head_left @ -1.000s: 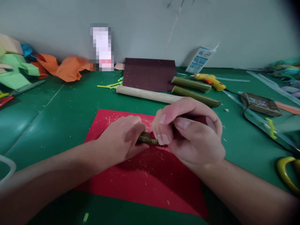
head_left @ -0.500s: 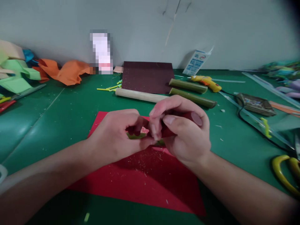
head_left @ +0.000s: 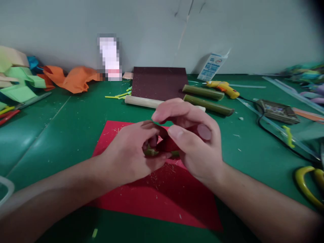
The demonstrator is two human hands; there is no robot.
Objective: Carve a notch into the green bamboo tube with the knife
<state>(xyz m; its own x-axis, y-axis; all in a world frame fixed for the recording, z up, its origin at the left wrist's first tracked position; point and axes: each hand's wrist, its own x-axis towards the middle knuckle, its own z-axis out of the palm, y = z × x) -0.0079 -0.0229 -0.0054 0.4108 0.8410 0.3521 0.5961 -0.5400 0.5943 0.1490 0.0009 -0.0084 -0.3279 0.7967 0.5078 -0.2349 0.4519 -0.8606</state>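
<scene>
Over a red sheet point(head_left: 157, 199) strewn with pale shavings, my two hands work close together. My left hand point(head_left: 131, 148) is closed around a short piece of green bamboo point(head_left: 151, 152), mostly hidden by the fingers. My right hand point(head_left: 199, 145) grips a dark red rod point(head_left: 204, 131) with a flat round end showing near the palm. The rod's other end reaches toward the bamboo, close to my left fingertips; whether they touch is hard to see.
Behind my hands lie a pale wooden stick point(head_left: 141, 101), two bamboo lengths point(head_left: 209, 105) and a dark brown sheet point(head_left: 159, 82). A yellow glue gun point(head_left: 225, 89) and yellow-handled scissors point(head_left: 303, 182) are right. Orange paper point(head_left: 76, 79) and red-handled scissors point(head_left: 8, 116) are left.
My right hand has shifted left and slightly up with the rod, and its index finger has lifted. My left hand has moved slightly right, still around the bamboo.
</scene>
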